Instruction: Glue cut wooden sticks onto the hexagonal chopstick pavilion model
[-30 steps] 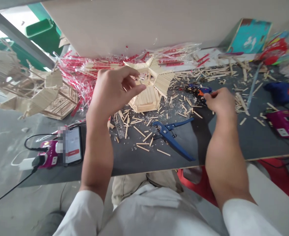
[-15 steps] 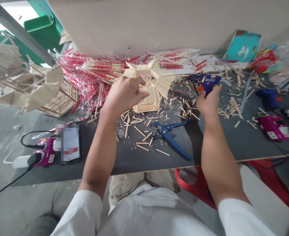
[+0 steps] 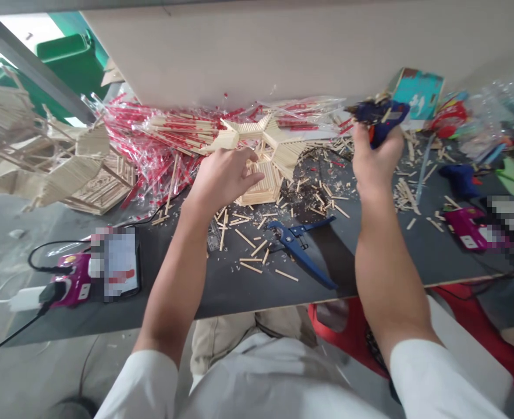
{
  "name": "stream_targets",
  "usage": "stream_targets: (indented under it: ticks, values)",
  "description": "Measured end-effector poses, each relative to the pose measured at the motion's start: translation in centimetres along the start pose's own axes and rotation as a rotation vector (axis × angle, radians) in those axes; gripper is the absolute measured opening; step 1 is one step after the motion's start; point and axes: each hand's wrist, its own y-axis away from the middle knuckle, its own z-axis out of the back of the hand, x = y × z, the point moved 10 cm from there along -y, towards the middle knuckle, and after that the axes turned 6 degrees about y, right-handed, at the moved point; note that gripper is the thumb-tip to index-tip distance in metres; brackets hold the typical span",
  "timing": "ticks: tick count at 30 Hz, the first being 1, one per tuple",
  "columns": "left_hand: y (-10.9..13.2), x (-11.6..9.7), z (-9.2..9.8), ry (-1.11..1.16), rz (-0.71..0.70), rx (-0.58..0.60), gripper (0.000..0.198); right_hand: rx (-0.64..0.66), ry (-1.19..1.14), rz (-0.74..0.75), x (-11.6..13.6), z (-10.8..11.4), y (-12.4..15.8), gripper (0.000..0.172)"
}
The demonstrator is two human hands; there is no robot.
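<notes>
In the head view, a pale wooden-stick model [image 3: 285, 152] stands on the dark table, with a hexagonal base and flared panels above. Bent around its left side is my left hand [image 3: 224, 174], thumb and forefinger curled against it; the other fingertips are hidden. My right hand [image 3: 379, 157] is closed round the handle of a blue glue gun [image 3: 387, 119], raised to the right of the model. Bits of stick and debris cling about the gun's front end. In front of the model lies a blue-handled cutter [image 3: 304, 256], jaws apart, among short cut sticks [image 3: 250, 265].
Red-and-clear plastic wrappers with sticks [image 3: 165, 131] pile up behind. Larger stick models [image 3: 64, 163] stand at left. A phone [image 3: 121, 262] lies beside a magenta power strip [image 3: 75, 279]. At right are another blue glue gun [image 3: 460, 180] and a second magenta strip [image 3: 466, 227].
My right hand has lifted the glue gun up and slightly right, with debris clinging to it. My left hand stays at the model. The whole view has shifted slightly.
</notes>
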Motion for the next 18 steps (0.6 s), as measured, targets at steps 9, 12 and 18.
stream_targets:
  ticks: [9, 12, 18]
  values:
    - [0.3, 0.6, 1.5, 0.039, -0.005, -0.085, 0.035, -0.091, 0.033, 0.015, 0.1, 4.0, -2.4, 0.046]
    - [0.3, 0.6, 1.2, 0.047, -0.034, -0.066, 0.035, -0.100, 0.091, 0.104, 0.4, 4.4, -2.2, 0.056]
    - [0.1, 0.1, 0.8, 0.078, -0.052, -0.056, 0.036, 0.056, 0.299, 0.225, 1.9, 3.4, -1.0, 0.051]
